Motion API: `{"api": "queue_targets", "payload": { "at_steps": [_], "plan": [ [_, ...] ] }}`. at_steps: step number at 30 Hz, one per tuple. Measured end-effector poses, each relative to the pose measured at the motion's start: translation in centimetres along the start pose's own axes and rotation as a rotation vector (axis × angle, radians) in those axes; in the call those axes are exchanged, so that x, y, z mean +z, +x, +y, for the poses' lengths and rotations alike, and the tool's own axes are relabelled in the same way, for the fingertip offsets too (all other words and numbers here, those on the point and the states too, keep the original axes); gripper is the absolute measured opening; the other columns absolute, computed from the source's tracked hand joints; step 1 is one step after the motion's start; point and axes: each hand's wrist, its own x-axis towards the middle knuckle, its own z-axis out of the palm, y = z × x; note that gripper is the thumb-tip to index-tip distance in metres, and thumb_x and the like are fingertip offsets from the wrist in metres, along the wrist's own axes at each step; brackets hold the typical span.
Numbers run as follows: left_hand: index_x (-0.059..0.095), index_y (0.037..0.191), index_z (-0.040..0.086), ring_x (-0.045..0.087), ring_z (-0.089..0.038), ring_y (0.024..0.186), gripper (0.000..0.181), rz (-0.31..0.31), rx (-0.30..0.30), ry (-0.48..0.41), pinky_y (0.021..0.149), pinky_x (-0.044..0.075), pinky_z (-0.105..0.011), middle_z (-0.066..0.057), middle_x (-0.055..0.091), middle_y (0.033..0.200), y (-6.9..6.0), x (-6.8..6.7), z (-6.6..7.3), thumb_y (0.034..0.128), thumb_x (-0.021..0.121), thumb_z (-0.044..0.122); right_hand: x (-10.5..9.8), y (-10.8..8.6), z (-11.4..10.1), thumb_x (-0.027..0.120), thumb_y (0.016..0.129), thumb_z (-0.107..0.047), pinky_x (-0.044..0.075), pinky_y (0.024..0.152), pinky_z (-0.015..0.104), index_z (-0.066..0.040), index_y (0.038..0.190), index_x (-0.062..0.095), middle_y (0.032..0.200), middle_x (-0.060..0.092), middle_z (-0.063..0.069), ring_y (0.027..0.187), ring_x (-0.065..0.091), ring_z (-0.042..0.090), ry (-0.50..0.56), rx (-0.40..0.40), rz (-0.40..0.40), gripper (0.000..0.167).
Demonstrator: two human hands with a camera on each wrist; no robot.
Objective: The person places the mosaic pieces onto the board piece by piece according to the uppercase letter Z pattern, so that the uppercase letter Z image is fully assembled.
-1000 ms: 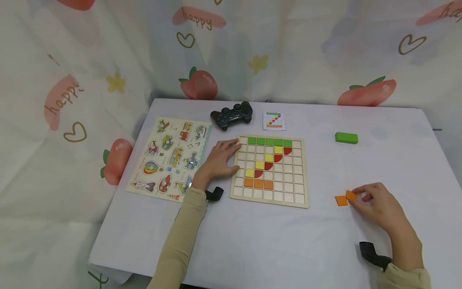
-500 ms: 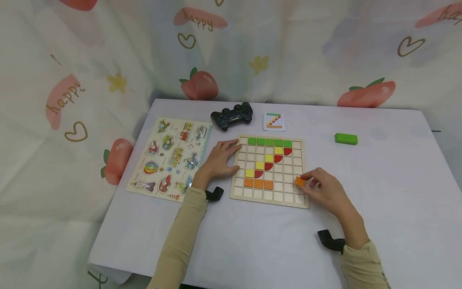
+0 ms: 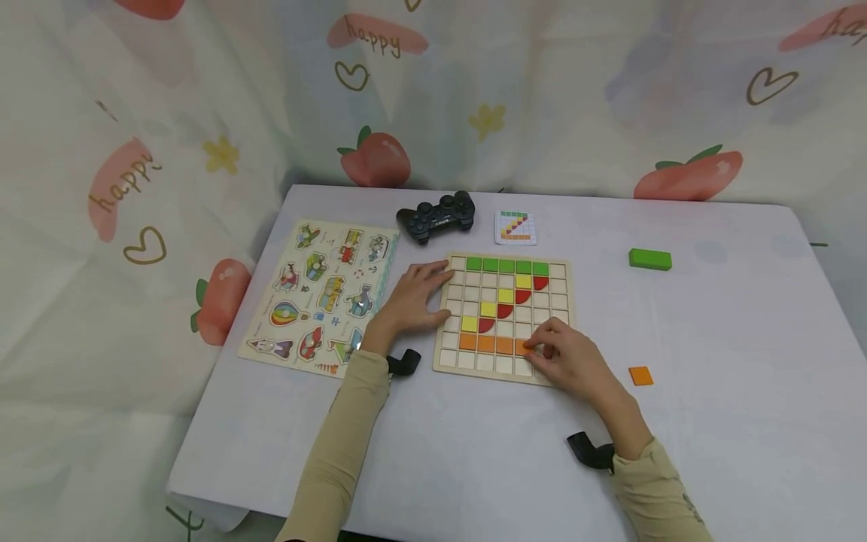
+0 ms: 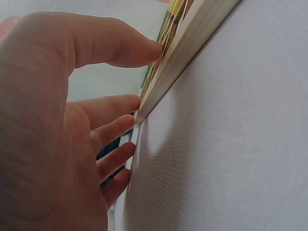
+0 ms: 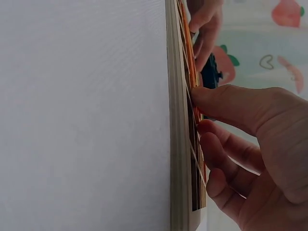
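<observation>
A wooden grid board (image 3: 450,360) lies mid-table, holding a green row, yellow squares, red quarter-round pieces and an orange row. My right hand (image 3: 572,361) pinches an orange square tile (image 3: 521,347) at the right end of that orange row, between thumb and fingertips. In the right wrist view, the thumb (image 5: 226,103) is against the board's surface. My left hand (image 3: 406,301) rests at the board's left edge with its fingers spread and thumb and fingertips touching the frame. Another orange tile (image 3: 640,376) lies on the table, right of the board.
A small pattern card (image 3: 515,228) and a black game controller (image 3: 436,217) are behind the board. To the left is a picture puzzle board (image 3: 308,297), partly under the left forearm. A green block (image 3: 650,259) sits at the right rear.
My right hand has picked an orange tile off the table and carried it left to the board, down at the orange row. The left hand has stayed at the board's edge.
</observation>
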Motion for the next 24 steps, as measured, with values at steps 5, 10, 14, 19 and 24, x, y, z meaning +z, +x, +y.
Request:
{"api": "queue_targets", "payload": {
  "at_steps": [5,10,14,19,24],
  "plan": [
    [0.039,0.153,0.019,0.027,-0.022,0.139,0.078,0.000,0.003,0.004,0.114,0.025,-0.042,0.001,0.026,0.160,0.1,0.0,-0.1,0.0822,0.060,0.044,-0.1,0.1,0.0,0.079,0.082,-0.010,0.045,0.060,0.025,-0.006,0.093,0.077,0.094,0.059,0.002,0.073,0.051,0.012,0.007,0.014,-0.018,0.012],
    [0.039,0.153,0.018,0.027,-0.023,0.139,0.079,0.001,0.001,0.000,0.114,0.025,-0.042,0.000,0.027,0.160,0.1,0.1,-0.1,0.0817,0.060,0.045,-1.6,-0.3,0.6,0.076,0.085,-0.012,0.046,0.065,0.031,-0.004,0.104,0.074,0.092,0.059,0.003,0.076,0.054,0.016,-0.011,0.062,-0.019,0.021],
    [0.039,0.153,0.019,0.027,-0.023,0.139,0.078,0.001,-0.003,0.004,0.114,0.025,-0.042,0.001,0.027,0.160,0.0,0.2,-0.2,0.0818,0.060,0.044,-3.8,-1.5,1.8,0.075,0.084,-0.010,0.051,0.072,0.042,-0.001,0.111,0.071,0.098,0.062,0.008,0.084,0.060,0.024,-0.065,0.098,-0.005,0.028],
    [0.039,0.153,0.019,0.026,-0.022,0.140,0.078,0.000,-0.005,0.005,0.115,0.025,-0.041,0.002,0.027,0.160,0.1,0.1,-0.1,0.0822,0.061,0.045,-6.7,-4.1,3.5,0.079,0.080,-0.013,0.050,0.078,0.053,0.000,0.114,0.068,0.108,0.063,0.018,0.097,0.059,0.036,-0.136,0.165,-0.048,0.038],
    [0.039,0.153,0.020,0.027,-0.022,0.139,0.078,-0.005,-0.011,0.006,0.115,0.025,-0.041,0.001,0.027,0.160,0.1,0.0,0.0,0.0825,0.061,0.046,-7.9,-6.6,5.1,0.082,0.076,-0.015,0.048,0.080,0.059,0.001,0.114,0.067,0.114,0.059,0.024,0.100,0.055,0.041,-0.151,0.244,-0.114,0.044]
  ]
}}
